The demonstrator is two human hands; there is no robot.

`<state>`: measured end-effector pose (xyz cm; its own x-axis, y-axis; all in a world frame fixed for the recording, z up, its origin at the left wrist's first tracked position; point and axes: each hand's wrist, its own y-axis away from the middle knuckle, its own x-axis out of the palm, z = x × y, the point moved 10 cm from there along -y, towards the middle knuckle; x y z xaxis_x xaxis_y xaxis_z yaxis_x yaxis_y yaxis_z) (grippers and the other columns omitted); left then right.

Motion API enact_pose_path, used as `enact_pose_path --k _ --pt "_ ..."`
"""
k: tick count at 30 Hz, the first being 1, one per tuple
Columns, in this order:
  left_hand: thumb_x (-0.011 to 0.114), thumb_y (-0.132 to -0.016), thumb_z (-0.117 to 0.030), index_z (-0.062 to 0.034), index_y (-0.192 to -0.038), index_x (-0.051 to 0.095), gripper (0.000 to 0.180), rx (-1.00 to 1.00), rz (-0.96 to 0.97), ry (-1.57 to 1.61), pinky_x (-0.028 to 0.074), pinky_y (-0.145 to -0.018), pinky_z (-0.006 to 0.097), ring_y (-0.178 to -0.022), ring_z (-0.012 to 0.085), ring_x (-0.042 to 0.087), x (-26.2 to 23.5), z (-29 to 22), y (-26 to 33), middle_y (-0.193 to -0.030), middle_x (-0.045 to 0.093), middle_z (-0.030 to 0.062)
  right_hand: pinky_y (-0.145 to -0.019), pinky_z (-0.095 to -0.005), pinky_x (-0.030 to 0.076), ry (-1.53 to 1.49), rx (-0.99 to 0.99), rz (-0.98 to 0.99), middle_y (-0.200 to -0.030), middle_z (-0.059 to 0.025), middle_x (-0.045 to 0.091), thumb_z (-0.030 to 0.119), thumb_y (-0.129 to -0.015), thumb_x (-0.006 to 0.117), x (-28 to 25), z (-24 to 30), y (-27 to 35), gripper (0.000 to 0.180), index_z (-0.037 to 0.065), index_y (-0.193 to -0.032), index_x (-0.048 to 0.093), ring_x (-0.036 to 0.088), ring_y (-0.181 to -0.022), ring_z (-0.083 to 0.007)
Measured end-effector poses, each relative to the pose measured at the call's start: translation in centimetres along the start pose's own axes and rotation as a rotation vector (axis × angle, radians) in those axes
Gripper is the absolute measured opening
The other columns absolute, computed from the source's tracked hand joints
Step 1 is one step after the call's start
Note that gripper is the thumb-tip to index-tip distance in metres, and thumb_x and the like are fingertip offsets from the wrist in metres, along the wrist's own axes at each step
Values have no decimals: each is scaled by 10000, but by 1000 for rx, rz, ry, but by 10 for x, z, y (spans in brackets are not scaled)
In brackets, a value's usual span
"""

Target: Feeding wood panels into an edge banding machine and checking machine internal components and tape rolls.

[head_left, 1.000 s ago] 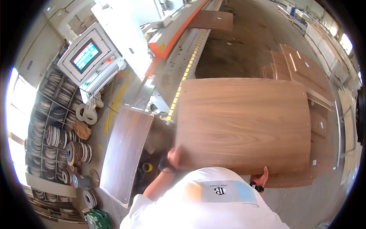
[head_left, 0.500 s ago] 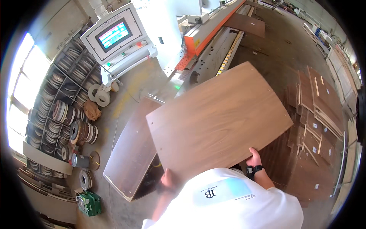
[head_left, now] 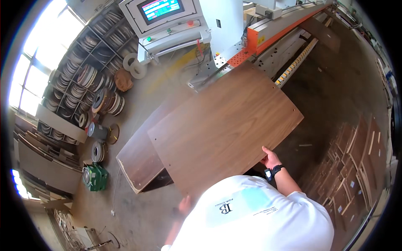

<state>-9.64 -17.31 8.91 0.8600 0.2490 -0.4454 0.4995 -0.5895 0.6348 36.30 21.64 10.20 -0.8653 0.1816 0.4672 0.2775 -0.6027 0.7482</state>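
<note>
A brown wood-grain panel (head_left: 226, 125) with small holes near its corners lies across the middle, held in front of me. My right hand (head_left: 271, 159), a dark watch on its wrist, grips the near right edge, thumb on top and fingers underneath. My left hand (head_left: 184, 205) is at the near left corner, slightly blurred, its fingers closed on the edge. The panel's far edge overlaps the front of a machine with an orange perforated plate (head_left: 240, 57). Beneath its left side is a second brown board (head_left: 140, 161), on top of something I cannot make out.
A control console (head_left: 171, 35) with a lit screen stands far left of the machine. A rack of banding rolls (head_left: 88, 44) lines the left wall, with loose reels (head_left: 106, 102) and a green machine (head_left: 95, 176) on the floor. Stacked brown boards (head_left: 347, 167) lie at right.
The panel has shifted left relative to the machine, and its far edge now overlaps the machine's front. Both hands still hold it. My view has turned left.
</note>
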Motion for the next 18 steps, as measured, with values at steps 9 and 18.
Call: enact_pose_path --k 9,18 --pt "667 -987 -383 3 -991 739 393 -62 -351 173 504 -711 410 -792 242 649 52 -16 12 -882 733 142 -811 -375 588 219 -33 -51 -1161 -49 699 396 -958 728 10 77 -40 411 99 -1234 661 688 -1002 -198" --pt "604 -1017 -408 22 -974 722 448 -79 -362 203 476 -710 389 -768 194 587 87 -108 31 -834 697 90 -739 -350 607 234 -29 -97 -1149 -55 691 396 -958 731 -19 117 -58 430 73 -1231 661 692 -980 -194"
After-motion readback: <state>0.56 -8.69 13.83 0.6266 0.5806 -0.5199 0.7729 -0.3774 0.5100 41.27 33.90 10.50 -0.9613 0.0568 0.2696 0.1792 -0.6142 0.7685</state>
